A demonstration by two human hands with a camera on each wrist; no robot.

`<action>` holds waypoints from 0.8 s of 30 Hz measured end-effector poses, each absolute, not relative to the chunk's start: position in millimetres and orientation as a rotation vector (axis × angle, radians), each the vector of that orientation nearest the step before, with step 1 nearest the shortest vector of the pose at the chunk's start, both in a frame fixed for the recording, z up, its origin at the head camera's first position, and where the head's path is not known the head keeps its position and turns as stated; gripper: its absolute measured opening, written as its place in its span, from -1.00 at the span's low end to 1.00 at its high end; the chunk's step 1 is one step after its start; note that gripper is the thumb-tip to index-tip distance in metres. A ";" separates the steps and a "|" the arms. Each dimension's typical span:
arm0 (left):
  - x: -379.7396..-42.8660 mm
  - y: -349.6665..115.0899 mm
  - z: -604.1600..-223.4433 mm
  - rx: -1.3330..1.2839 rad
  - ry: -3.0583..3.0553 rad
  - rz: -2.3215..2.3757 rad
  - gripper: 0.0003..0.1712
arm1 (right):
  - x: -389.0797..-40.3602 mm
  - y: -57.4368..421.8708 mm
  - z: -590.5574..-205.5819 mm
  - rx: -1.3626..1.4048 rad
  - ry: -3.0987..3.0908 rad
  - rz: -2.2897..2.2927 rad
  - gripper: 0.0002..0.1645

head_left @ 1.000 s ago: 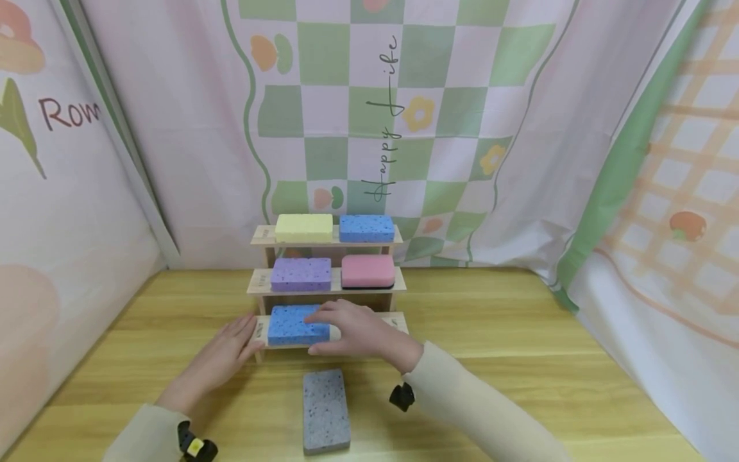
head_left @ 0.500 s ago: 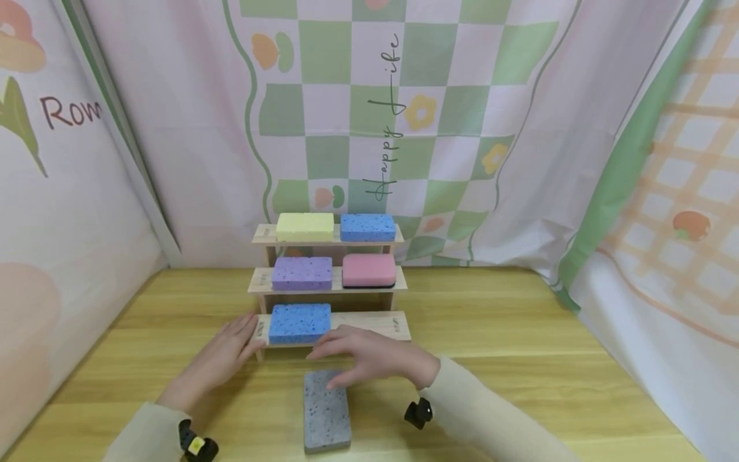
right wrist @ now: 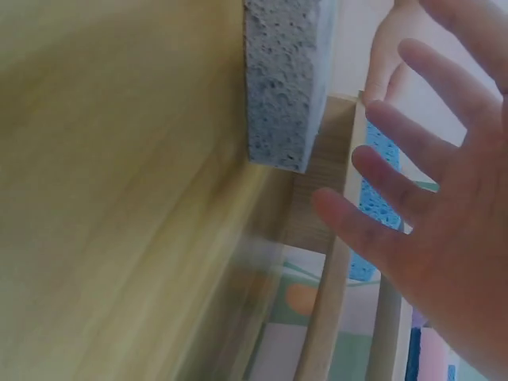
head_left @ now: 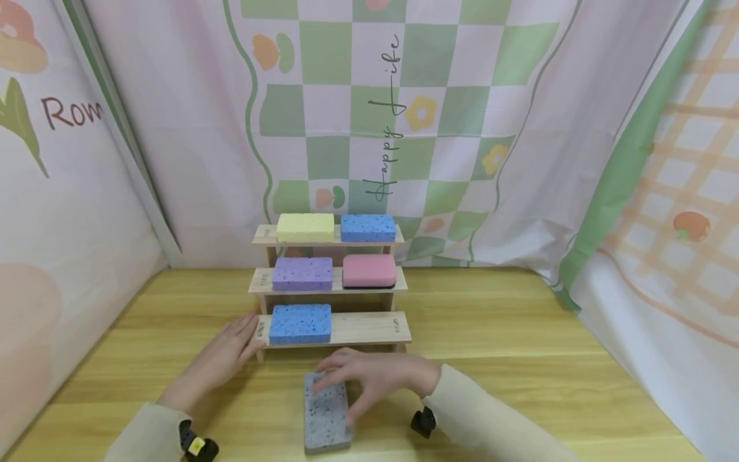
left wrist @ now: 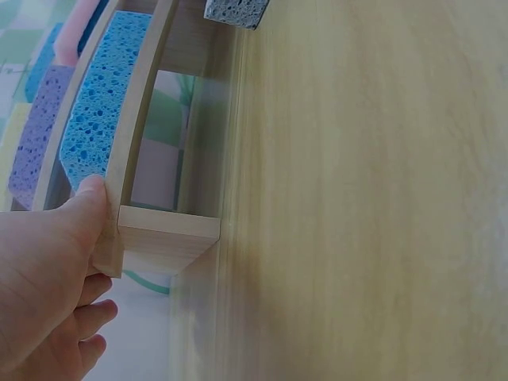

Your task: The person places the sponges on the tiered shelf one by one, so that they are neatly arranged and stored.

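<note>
A three-tier wooden display rack (head_left: 369,327) stands on the table, with a speckled blue sponge (head_left: 300,324) at the left of its lowest tier. My left hand (head_left: 222,350) grips that tier's left end, the thumb on top beside the blue sponge and the fingers below, as the left wrist view shows. In front of the rack a speckled grey sponge (head_left: 326,427) lies flat, long side pointing toward me. Over its far right part hovers my right hand (head_left: 381,375), fingers spread; in the right wrist view the fingers (right wrist: 413,143) look apart from the grey sponge.
On the middle tier sit a purple sponge (head_left: 302,274) and a pink sponge (head_left: 369,271) with a dark underside. The top tier bears a yellow sponge (head_left: 305,228) and another blue sponge (head_left: 367,228). Printed curtains (head_left: 190,128) enclose the wooden table (head_left: 491,333).
My right hand has drawn back from beside the lowest tier's blue sponge and come toward me, over the grey sponge. The left hand has stayed at the rack's left end.
</note>
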State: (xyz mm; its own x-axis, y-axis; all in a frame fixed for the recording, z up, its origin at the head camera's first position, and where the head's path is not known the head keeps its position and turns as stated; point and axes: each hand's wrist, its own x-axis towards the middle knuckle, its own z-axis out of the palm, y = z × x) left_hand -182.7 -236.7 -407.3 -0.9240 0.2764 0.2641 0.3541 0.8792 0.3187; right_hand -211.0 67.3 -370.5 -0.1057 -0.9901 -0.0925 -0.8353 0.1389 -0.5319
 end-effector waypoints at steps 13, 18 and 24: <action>-183.9 -237.8 -408.8 -0.491 -2.843 -0.533 -0.31 | -212.2 59.8 -379.7 -1.760 1.911 -0.347 -0.16; -183.7 -237.8 -408.5 -0.502 -2.836 -0.533 -0.32 | -211.0 57.0 -380.3 -1.747 1.941 -0.274 -0.09; -183.3 -237.6 -407.9 -0.501 -2.837 -0.531 -0.32 | -209.6 53.2 -379.4 -1.745 1.958 -0.189 -0.03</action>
